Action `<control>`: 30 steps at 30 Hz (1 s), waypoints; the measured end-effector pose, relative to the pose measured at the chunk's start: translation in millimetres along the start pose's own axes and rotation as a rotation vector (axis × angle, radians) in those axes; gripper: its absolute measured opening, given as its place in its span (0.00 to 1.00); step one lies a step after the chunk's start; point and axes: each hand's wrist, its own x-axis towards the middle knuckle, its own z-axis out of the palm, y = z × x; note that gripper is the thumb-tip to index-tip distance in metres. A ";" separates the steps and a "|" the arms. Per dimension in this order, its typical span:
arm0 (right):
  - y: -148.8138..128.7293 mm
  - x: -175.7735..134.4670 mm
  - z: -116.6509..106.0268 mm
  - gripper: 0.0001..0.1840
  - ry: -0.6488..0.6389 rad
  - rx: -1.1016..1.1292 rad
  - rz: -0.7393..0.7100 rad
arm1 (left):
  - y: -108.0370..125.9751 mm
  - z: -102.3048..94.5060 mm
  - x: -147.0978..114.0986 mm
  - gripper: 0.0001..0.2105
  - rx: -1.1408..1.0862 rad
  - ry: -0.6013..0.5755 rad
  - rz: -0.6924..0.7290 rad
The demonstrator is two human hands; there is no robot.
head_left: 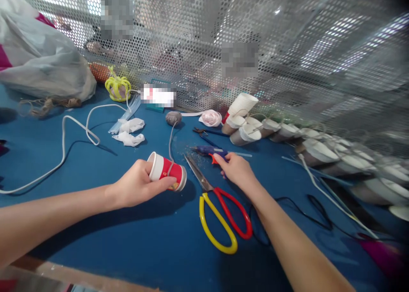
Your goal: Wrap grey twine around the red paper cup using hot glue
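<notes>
My left hand [134, 183] is closed round a red and white paper cup [169, 172], tilted on its side above the table, fingers reaching into its mouth. A strand of grey yarn lies against the cup's wall and runs back to a small ball of grey yarn [173, 118]. My right hand [235, 168] grips a blue hot glue gun [209, 150] by its handle, near the orange trigger; a clear glue stick sticks out of its back. Between the hands lie large scissors [209, 190] with one yellow and one red handle, blades slightly apart.
Several grey-covered cups [246, 134] line the right side. Behind the glue gun lie pliers [214, 132] and a roll of pale ribbon [211, 118]. A white cable [64, 147] winds across the left, near crumpled white scraps [129, 132] and a yellow crown-shaped object [118, 87]. A perforated metal panel [191, 36] bounds the back.
</notes>
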 end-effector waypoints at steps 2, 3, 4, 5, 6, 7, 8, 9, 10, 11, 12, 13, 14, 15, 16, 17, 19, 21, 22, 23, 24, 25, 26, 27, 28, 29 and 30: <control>-9.9 -6.1 -1.0 0.09 0.022 -0.015 -0.064 | 0.4 -0.8 -1.1 0.12 0.045 -0.019 0.050; -17.1 -10.9 -0.5 0.09 0.004 -0.005 -0.109 | 0.5 -1.1 -1.6 0.11 0.070 -0.025 0.078; -25.6 -16.7 0.8 0.10 -0.043 0.017 -0.153 | 0.5 -1.4 -2.2 0.11 0.095 -0.032 0.108; -34.7 -23.3 3.2 0.13 -0.115 0.048 -0.201 | 0.4 -1.6 -2.7 0.10 0.117 -0.039 0.140; -44.1 -30.1 6.4 0.16 -0.212 0.086 -0.243 | 0.1 -1.8 -3.3 0.10 0.139 -0.049 0.172; -53.1 -36.8 10.3 0.19 -0.329 0.135 -0.279 | -0.4 -1.9 -3.9 0.10 0.159 -0.054 0.202; -61.2 -43.2 14.5 0.22 -0.447 0.187 -0.309 | -1.0 -2.0 -4.4 0.09 0.178 -0.060 0.229; -68.1 -48.8 18.6 0.24 -0.544 0.250 -0.330 | -1.6 -2.1 -4.9 0.09 0.196 -0.065 0.250; -73.5 -53.6 22.3 0.22 -0.615 0.327 -0.346 | -2.2 -2.1 -5.2 0.09 0.211 -0.066 0.262; -77.4 -57.5 25.2 0.20 -0.643 0.399 -0.352 | -2.5 -2.1 -5.4 0.09 0.219 -0.067 0.261; -79.9 -60.4 27.2 0.17 -0.638 0.465 -0.353 | -2.7 -2.2 -5.4 0.09 0.216 -0.066 0.245; -81.0 -62.5 27.9 0.15 -0.609 0.521 -0.350 | -2.6 -2.2 -5.0 0.10 0.200 -0.067 0.212; -81.2 -63.8 27.4 0.14 -0.565 0.562 -0.346 | -2.3 -2.2 -4.4 0.10 0.165 -0.071 0.160; -80.7 -64.7 25.7 0.13 -0.518 0.596 -0.345 | -1.8 -2.2 -3.4 0.11 0.112 -0.072 0.094; -79.6 -65.0 23.0 0.12 -0.470 0.630 -0.348 | -1.1 -2.1 -2.3 0.11 0.047 -0.074 0.022; -78.4 -65.1 19.6 0.11 -0.423 0.663 -0.356 | -0.4 -2.1 -1.0 0.10 -0.029 -0.077 -0.047; -75.9 -64.6 12.2 0.10 -0.315 0.714 -0.382 | 1.0 -1.9 1.5 0.10 -0.192 -0.075 -0.153; -73.7 -63.6 6.2 0.10 -0.221 0.726 -0.412 | 1.7 -1.7 3.3 0.10 -0.330 -0.059 -0.225; -72.9 -62.9 4.1 0.10 -0.190 0.716 -0.425 | 1.8 -1.6 3.8 0.10 -0.386 -0.051 -0.255; -72.1 -62.1 2.9 0.10 -0.165 0.702 -0.436 | 1.7 -1.5 4.1 0.09 -0.430 -0.043 -0.284; -71.5 -61.4 2.3 0.10 -0.149 0.688 -0.444 | 1.5 -1.4 4.1 0.09 -0.460 -0.038 -0.310; -70.9 -60.7 2.2 0.10 -0.139 0.679 -0.451 | 1.2 -1.3 4.1 0.09 -0.479 -0.037 -0.330; -70.5 -60.1 2.6 0.10 -0.132 0.673 -0.459 | 1.0 -1.2 3.9 0.09 -0.489 -0.040 -0.343; -70.1 -59.6 3.2 0.11 -0.124 0.668 -0.467 | 0.9 -1.0 3.7 0.09 -0.493 -0.042 -0.350; -69.8 -59.2 3.9 0.11 -0.118 0.661 -0.475 | 1.1 -0.7 3.4 0.08 -0.492 -0.044 -0.352; -69.7 -58.8 4.5 0.11 -0.112 0.649 -0.485 | 1.5 -0.4 3.1 0.08 -0.487 -0.045 -0.351; -69.6 -58.5 5.1 0.11 -0.103 0.633 -0.494 | 2.1 -0.1 2.7 0.08 -0.484 -0.048 -0.349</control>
